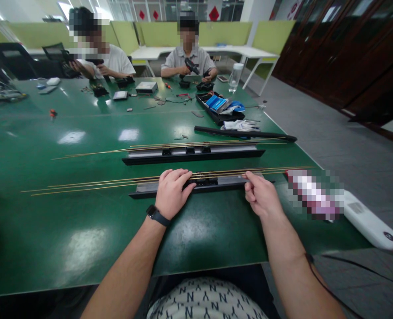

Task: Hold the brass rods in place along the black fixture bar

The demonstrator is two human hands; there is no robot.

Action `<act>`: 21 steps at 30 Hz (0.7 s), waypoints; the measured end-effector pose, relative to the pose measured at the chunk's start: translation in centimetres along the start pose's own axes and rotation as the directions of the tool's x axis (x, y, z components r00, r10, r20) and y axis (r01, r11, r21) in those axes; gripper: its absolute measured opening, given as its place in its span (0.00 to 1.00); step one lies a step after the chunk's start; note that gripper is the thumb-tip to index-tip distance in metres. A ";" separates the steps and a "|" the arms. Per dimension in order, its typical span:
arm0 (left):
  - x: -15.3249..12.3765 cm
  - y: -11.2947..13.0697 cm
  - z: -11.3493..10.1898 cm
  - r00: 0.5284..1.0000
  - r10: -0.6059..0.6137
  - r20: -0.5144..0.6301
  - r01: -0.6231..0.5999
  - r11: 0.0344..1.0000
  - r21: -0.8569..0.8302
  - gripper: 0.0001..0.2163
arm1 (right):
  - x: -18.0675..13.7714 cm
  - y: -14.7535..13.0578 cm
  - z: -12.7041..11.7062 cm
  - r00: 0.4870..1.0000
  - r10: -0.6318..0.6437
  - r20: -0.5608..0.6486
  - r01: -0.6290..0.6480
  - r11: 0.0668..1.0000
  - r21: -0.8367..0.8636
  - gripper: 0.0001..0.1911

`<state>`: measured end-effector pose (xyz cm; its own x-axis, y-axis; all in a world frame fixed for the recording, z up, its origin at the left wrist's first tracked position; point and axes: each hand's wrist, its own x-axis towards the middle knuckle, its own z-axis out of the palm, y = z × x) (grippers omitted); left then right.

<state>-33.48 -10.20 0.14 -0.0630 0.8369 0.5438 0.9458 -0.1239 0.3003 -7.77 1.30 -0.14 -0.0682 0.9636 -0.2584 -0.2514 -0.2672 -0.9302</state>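
Observation:
Two long channels, silver inside with black edges, lie crosswise on the green table (199, 230). Several thin gold-coloured rods (93, 182) stretch along the near channel (143, 191), past both its ends. My left hand (174, 190), a dark watch at its wrist, wraps over the near channel and the rods left of the middle, thumb on the near side. With fingers curled, my right hand (261, 192) pinches at the rods by the channel's right end. Small black blocks (208, 181) sit inside, partly hidden. More thin rods (93, 153) run along the far channel (169, 157).
Beyond lie a black bar (246, 134), white gloves (241, 126) and a black tray (219, 117) with blue packets. At right are a pixelated packet (312, 195) and a white power strip (372, 219). Two people sit across, one holding a power drill (191, 65).

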 end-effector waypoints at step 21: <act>-0.1 0.0 0.0 1.000 0.000 0.001 0.000 1.000 0.005 0.13 | -0.9 0.5 1.4 0.988 0.035 0.152 -0.034 0.999 -0.005 0.19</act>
<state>-33.50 -10.28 0.13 -0.0625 0.8373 0.5431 0.9473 -0.1215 0.2964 -9.15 0.34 0.01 -0.2224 0.9429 -0.2480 -0.2439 -0.3001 -0.9222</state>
